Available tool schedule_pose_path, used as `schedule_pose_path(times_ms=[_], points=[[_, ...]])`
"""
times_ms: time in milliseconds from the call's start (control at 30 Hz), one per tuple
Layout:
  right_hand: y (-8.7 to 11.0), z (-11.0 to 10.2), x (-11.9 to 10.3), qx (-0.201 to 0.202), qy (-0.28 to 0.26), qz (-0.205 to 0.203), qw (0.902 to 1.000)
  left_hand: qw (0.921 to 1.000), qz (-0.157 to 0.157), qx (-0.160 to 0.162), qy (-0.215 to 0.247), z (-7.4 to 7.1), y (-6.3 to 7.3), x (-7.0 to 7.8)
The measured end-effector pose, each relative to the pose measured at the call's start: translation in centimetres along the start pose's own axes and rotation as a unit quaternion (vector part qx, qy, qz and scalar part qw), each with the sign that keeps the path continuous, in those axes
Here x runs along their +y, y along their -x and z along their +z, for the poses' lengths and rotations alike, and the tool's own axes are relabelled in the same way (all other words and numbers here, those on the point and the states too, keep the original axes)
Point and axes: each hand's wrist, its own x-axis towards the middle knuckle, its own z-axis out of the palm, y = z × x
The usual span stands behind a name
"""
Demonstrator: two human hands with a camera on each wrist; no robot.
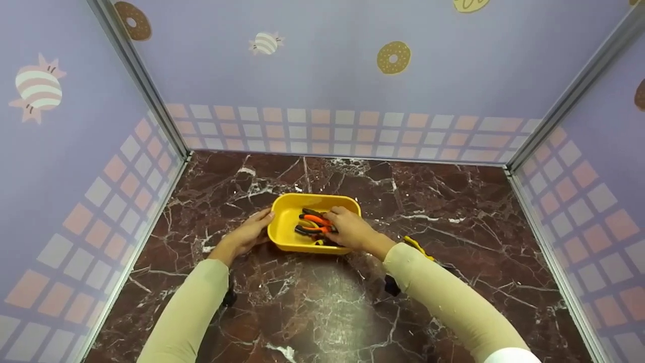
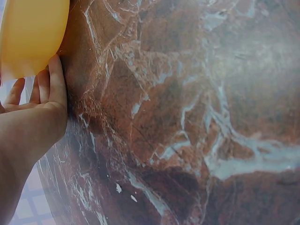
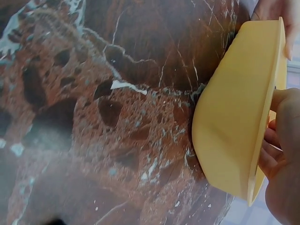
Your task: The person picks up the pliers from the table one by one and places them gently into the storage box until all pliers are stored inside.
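Note:
A yellow plastic bin [image 1: 282, 237] stands on the marbled surface, seen from the side in the right wrist view. At its left end my left hand [image 1: 249, 233] holds the wall, thumb at the rim, other fingers [image 2: 57, 79] against the outside. My right hand [image 1: 350, 229] reaches over the bin's right part. Its fingers grip pliers with orange-and-black handles [image 1: 316, 220] inside; their heads are hidden under the hand. Beside them lie other tools, one with a yellowish handle, only partly visible. In the right wrist view, the wall [image 3: 234, 108] hides most of the contents.
A yellow-handled tool [image 1: 417, 247] lies on the dark red marbled surface [image 1: 322, 297], partly behind my right forearm. Purple patterned panels [image 1: 327, 75] enclose the back and both sides, with metal strips along their corners.

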Motion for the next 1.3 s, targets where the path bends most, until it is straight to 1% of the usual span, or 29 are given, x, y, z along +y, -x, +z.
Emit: schedule_pose_path(times_ms=[233,400,667,867,1100,1300], points=[[0.9,-1.0,0.5,-0.006,0.021,-0.020,0.9996,1.0000,0.002,0.002,-0.007,0.1,0.0,-0.1],[1.6,-2.0,1.1,-0.011,0.041,-0.025,0.9988,1.0000,0.003,0.001,-0.005,-0.1,0.3,-0.1],[2.5,-3.4,2.4,0.015,0.052,-0.051,0.9973,1.0000,0.001,-0.002,-0.007,-0.4,0.3,0.1],[3.2,-4.2,2.8,0.014,0.050,-0.050,0.9974,1.0000,0.000,-0.006,-0.007,-0.4,0.2,0.0],[4.8,-5.6,3.3,0.027,0.040,-0.067,0.9966,0.9999,-0.009,-0.007,-0.009,-0.5,0.2,0.1],[6.1,-6.2,4.1,0.048,0.037,-0.084,0.9946,0.9998,-0.011,-0.007,-0.015,-0.3,0.0,0.3]])
